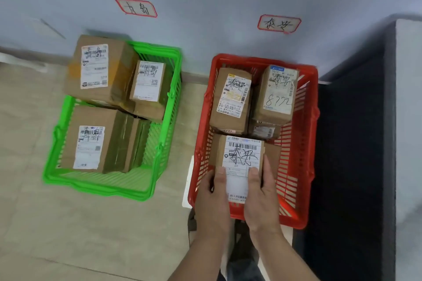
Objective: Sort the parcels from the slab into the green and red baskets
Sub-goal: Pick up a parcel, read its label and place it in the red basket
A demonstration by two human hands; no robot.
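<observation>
Already well along, with both baskets loaded, the left hand and right hand clamp a brown cardboard parcel low inside the red plastic basket, while the green plastic basket holds several, the slab unseen.

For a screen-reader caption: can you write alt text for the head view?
Both hands, left hand and right hand, hold a labelled parcel over the near end of the red basket, which already holds several boxes. A green basket to its left holds more parcels; both sit on the floor by a wall.
</observation>
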